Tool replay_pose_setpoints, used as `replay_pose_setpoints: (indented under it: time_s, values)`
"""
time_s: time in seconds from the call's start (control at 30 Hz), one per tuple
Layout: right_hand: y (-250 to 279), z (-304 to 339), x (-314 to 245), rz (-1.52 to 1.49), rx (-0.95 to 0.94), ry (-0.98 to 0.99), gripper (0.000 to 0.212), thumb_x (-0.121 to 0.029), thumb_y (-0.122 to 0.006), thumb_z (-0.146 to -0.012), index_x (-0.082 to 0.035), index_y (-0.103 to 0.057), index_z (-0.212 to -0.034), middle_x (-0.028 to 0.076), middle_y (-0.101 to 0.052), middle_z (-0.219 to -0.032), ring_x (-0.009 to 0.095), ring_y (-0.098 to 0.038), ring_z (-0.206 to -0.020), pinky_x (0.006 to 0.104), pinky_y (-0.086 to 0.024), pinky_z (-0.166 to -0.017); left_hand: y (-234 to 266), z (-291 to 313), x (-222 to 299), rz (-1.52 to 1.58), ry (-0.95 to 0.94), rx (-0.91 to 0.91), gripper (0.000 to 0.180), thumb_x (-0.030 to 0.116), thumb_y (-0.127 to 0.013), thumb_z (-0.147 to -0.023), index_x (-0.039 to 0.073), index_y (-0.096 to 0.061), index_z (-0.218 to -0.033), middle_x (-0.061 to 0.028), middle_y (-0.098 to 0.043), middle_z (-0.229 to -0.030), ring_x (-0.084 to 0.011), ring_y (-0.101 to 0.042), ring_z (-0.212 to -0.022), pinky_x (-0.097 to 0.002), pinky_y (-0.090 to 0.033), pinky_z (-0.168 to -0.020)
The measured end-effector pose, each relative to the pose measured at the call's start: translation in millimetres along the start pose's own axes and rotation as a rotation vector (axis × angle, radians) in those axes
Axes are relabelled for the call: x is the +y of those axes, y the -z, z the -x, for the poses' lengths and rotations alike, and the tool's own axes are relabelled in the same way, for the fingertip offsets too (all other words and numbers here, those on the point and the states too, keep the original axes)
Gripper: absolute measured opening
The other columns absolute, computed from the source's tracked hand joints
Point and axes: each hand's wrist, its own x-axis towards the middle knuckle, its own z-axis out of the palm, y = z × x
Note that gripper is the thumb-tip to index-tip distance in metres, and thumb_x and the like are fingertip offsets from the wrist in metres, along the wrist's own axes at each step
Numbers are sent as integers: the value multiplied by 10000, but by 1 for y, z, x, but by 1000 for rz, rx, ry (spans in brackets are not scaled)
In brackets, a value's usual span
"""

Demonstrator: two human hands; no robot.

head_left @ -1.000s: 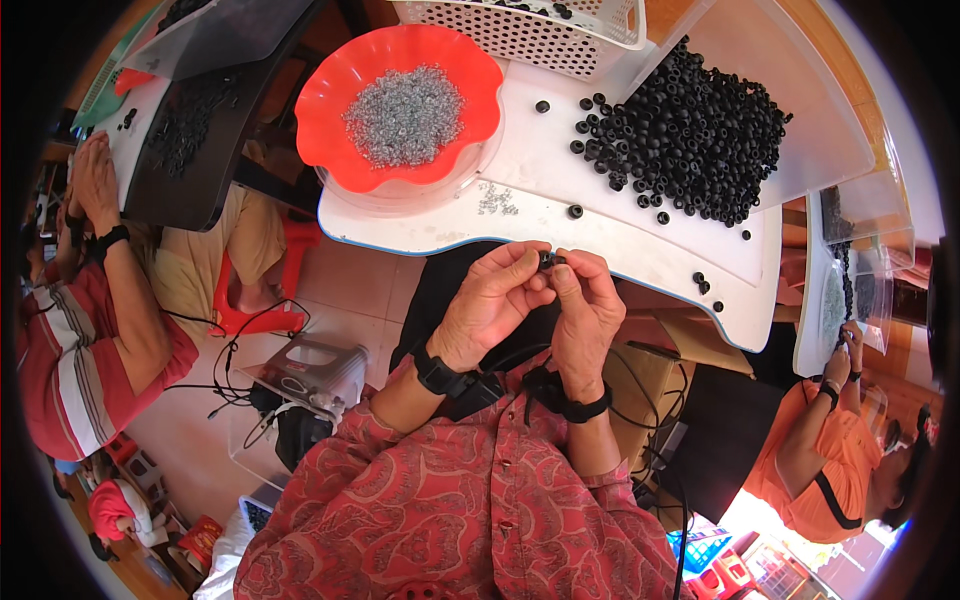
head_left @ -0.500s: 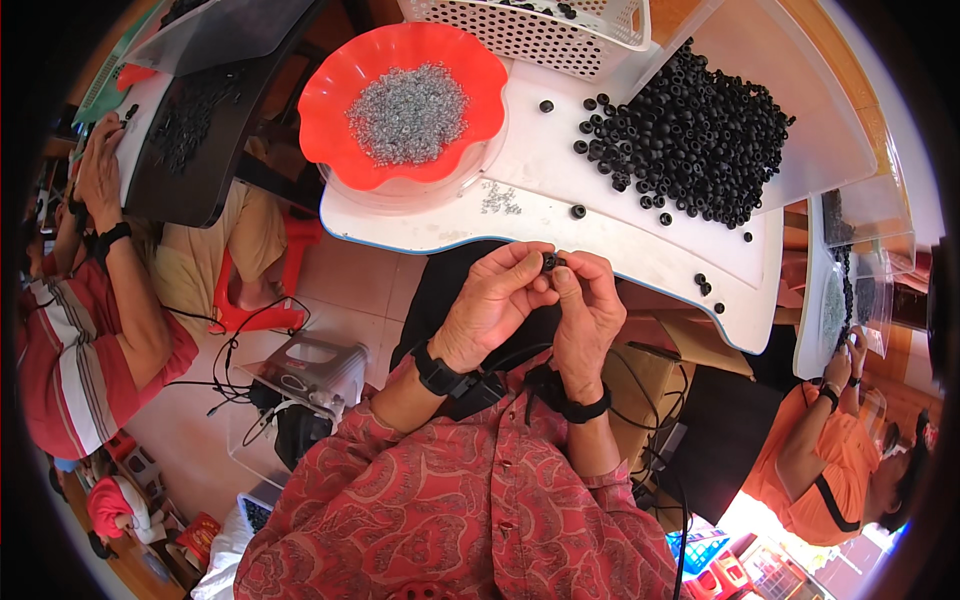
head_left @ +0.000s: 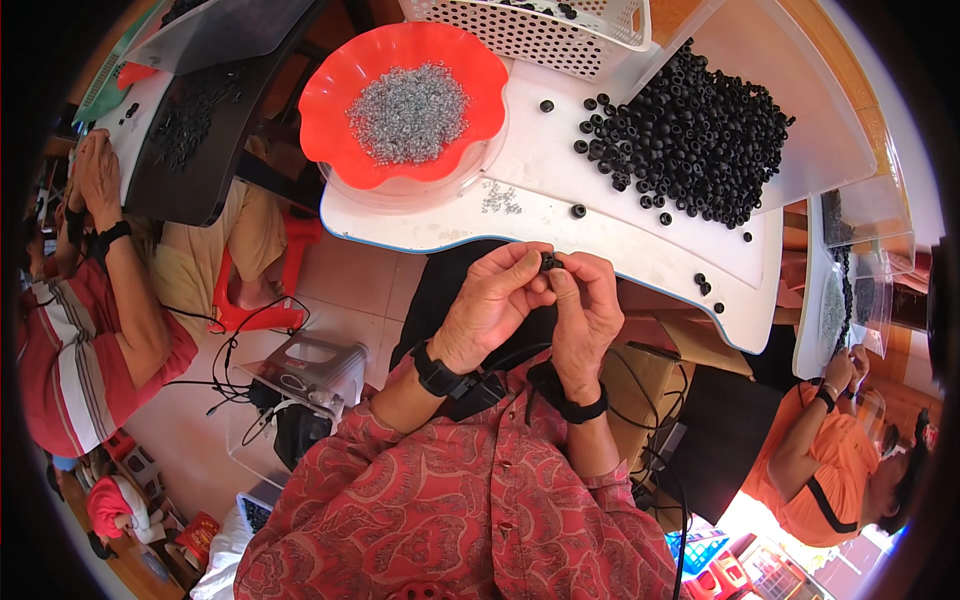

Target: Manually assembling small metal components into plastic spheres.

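Just off the table's near edge, my left hand and my right hand meet at the fingertips. Pinched between them is a small round black part with a hollow; the fingers cover some of it. Ahead on the right lies a heap of similar black round parts, with a few strays around it. To the left of the heap, a red wavy-rimmed bowl holds many tiny clear pieces. Several clear pieces are scattered on the white table nearer to me.
A white perforated basket stands at the back, beside a clear plastic bin on its side. Co-workers sit on the left and right. A cardboard box and cables are near my right arm, a grey stool near my left.
My hands stay almost in place, the right one shifting very slightly left against the black part. The left co-worker's hands have moved toward their body.
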Motion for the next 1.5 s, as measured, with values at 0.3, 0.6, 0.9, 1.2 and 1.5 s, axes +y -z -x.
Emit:
replay_pose_setpoints:
  time_s: [0.3,0.6,0.9,1.2,1.5]
  values:
    - [2,-2,-4,209,-29,167,144,62,-652,-822,-4,-629,-948,101,-612,-922,201,-611,-830,286,-494,-725,4,1,-2,-43,-52,-5,229,139,-562,-977,-10,-617,-1142,-63,-644,-912,-117,-618,-767,-264,-546,-713]
    - [2,-4,-9,305,-34,272,166,64,-655,-804,-7,-631,-952,128,-617,-897,245,-629,-802,314,-508,-696,4,2,-2,-89,-105,-33,207,125,-569,-972,2,-634,-1125,-59,-647,-879,-123,-623,-750,-268,-543,-705]
    - [0,-4,-14,323,-48,328,182,82,-673,-781,-3,-638,-938,127,-621,-863,252,-631,-757,317,-511,-654,0,7,3,-258,-200,21,189,97,-619,-941,-28,-647,-1079,-66,-652,-884,-107,-613,-731,-255,-552,-679]
    - [5,-8,-8,295,-120,316,183,63,-699,-779,-5,-654,-943,136,-634,-868,249,-645,-736,314,-517,-621,2,10,7,-451,-271,51,170,34,-613,-929,-45,-651,-1075,-95,-669,-917,-114,-640,-754,-246,-567,-691]
    - [1,-10,-12,379,-251,307,157,81,-639,-801,14,-623,-942,147,-588,-860,301,-615,-722,365,-507,-605,-7,18,19,-758,-201,132,217,58,-612,-933,-47,-640,-1121,-110,-688,-949,-141,-671,-836,-283,-584,-767]
